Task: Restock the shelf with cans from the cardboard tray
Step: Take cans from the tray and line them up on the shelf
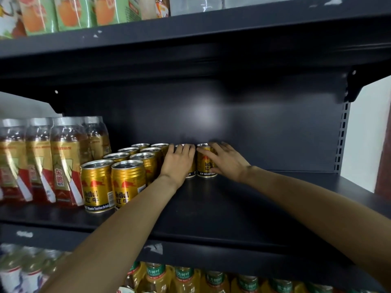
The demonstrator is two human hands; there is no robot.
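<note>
Several gold Red Bull cans [127, 182] stand in two rows on the dark middle shelf [222, 212], running from the front edge to the back panel. At the back, my left hand [179, 161] wraps a can that is mostly hidden behind it; only its rim and a strip of its base show. Beside it on the right stands another gold can [205, 166], which my right hand [226, 160] grips from the right side, with the fingers over its top and the thumb across its front. Both cans stand upright on the shelf. The cardboard tray is out of view.
Clear bottles with gold and red labels [42, 161] fill the shelf's left end. The right half of the shelf is bare metal up to the slotted upright [340, 142]. Snack packets [69, 11] sit on the shelf above, green-capped yellow bottles [186, 280] below.
</note>
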